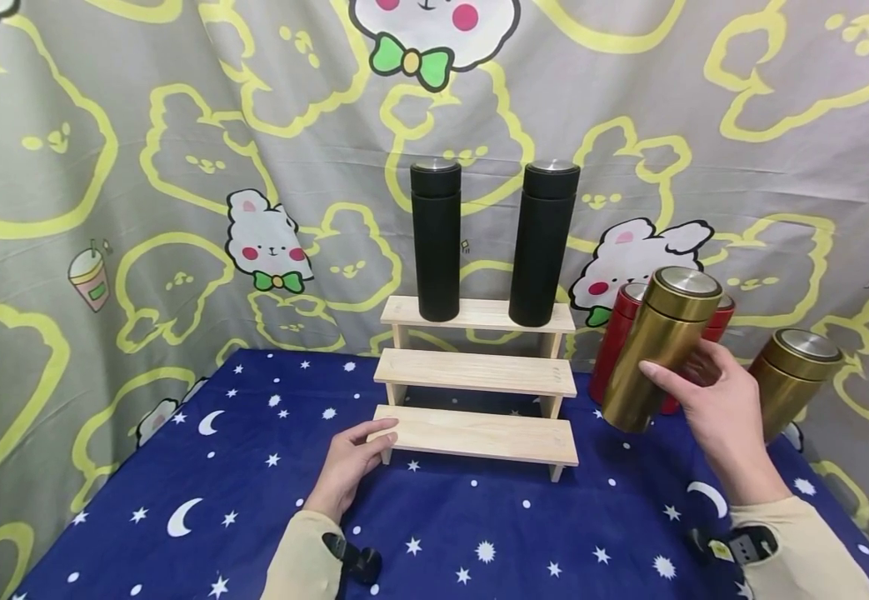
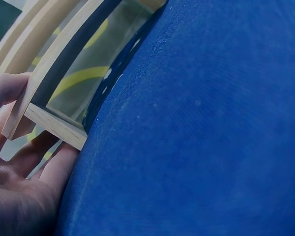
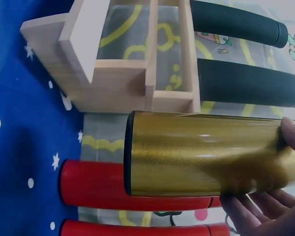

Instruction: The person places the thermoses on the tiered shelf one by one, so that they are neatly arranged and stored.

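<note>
My right hand (image 1: pixel 726 408) grips a gold thermos flask (image 1: pixel 655 358), holding it tilted in the air right of a three-step wooden display stand (image 1: pixel 475 371). In the right wrist view the flask (image 3: pixel 201 155) shows its dark base toward the stand, thumb on one side and fingers on the other. At the left end of the lowest step, my left hand (image 1: pixel 352 462) holds the board's edge. The left wrist view shows the thumb on the board (image 2: pixel 27 105) and fingers beneath its end. Two black thermos flasks (image 1: pixel 436 242) (image 1: pixel 545 246) stand upright on the top step.
Behind the held flask are two red flasks (image 1: pixel 614 342) (image 1: pixel 721 317), partly hidden. A second gold flask (image 1: pixel 790 379) stands at the far right, partly behind my right hand. A dark blue starry cloth (image 1: pixel 254 467) covers the table; a patterned curtain (image 1: pixel 179 167) hangs behind.
</note>
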`<state>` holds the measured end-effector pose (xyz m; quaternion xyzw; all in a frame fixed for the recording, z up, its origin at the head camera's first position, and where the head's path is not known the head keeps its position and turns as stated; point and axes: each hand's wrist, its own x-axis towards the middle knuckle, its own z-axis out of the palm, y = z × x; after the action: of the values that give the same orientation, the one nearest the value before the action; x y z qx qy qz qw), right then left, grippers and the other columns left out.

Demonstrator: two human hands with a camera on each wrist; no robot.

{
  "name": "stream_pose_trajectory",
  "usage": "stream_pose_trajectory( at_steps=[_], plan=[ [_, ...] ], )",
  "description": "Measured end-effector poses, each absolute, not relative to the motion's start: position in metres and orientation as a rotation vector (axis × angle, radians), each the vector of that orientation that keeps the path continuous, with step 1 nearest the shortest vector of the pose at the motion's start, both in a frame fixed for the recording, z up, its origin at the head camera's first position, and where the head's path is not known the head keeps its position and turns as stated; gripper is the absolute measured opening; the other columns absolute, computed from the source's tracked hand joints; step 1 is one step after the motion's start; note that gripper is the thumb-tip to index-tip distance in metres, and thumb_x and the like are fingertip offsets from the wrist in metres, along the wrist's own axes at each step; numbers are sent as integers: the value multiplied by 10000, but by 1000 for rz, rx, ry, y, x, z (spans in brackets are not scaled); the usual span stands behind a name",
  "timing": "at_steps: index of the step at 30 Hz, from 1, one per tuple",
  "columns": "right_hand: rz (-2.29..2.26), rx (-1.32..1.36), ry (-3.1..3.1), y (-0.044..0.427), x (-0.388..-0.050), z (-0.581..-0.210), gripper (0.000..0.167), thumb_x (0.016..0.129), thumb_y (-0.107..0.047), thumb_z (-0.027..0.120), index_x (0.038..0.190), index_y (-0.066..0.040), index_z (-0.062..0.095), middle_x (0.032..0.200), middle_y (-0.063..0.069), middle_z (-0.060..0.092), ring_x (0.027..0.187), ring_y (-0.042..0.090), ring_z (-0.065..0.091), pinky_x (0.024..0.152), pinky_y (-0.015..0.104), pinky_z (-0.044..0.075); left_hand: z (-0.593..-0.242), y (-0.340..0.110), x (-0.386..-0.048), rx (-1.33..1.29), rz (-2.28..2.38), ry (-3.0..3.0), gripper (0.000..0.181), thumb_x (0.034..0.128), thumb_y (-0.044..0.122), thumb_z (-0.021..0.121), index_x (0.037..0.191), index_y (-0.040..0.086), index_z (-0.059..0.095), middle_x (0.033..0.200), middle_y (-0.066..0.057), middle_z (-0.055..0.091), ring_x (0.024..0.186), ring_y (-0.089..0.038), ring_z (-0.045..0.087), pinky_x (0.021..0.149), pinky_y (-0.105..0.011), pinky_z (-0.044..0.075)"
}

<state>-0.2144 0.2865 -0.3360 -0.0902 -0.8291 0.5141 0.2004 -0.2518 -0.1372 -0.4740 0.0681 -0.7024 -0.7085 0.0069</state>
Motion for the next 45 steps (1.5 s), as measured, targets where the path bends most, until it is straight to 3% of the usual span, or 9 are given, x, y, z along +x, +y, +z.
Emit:
stream_pose_trajectory(
  at_steps=[6,19,29,38,45],
  plan=[
    [1416,-192,-2297,281,-215,-329,765,859,-355,771,1481,-91,414,1379,163,508,1098,91,507,803,135,436,-475,-137,-251,223,-2215,-2203,307,836,111,782,1121,8,732,1281,-198,582,953,-191,635,793,-305,520],
    [1426,-134,-2320,267,-218,-310,808,867,-406,747,1512,-99,371,1422,184,472,1211,288,471,869,190,466,-472,-137,-251,210,-2222,-2205,318,843,125,780,1133,4,726,1332,-217,548,1030,-240,636,877,-384,506],
    [1460,-32,-2287,250,-224,-303,754,858,-377,766,1478,-108,431,1374,150,527,1153,233,531,823,194,472,-474,-137,-252,216,-2219,-2201,311,835,112,782,1120,-1,729,1302,-212,567,999,-219,642,838,-337,520],
    [1509,12,-2302,236,-231,-298,798,853,-404,765,1501,-115,400,1393,139,515,1228,303,496,987,493,414,-474,-137,-252,228,-2220,-2204,306,838,108,782,1120,1,730,1297,-205,573,975,-201,642,819,-325,524],
    [1516,71,-2297,222,-235,-293,812,852,-404,766,1490,-65,394,1393,155,513,1241,331,494,1002,532,391,-472,-136,-251,217,-2221,-2210,311,849,114,774,1134,1,724,1333,-221,546,1025,-232,638,868,-375,511]
  ],
)
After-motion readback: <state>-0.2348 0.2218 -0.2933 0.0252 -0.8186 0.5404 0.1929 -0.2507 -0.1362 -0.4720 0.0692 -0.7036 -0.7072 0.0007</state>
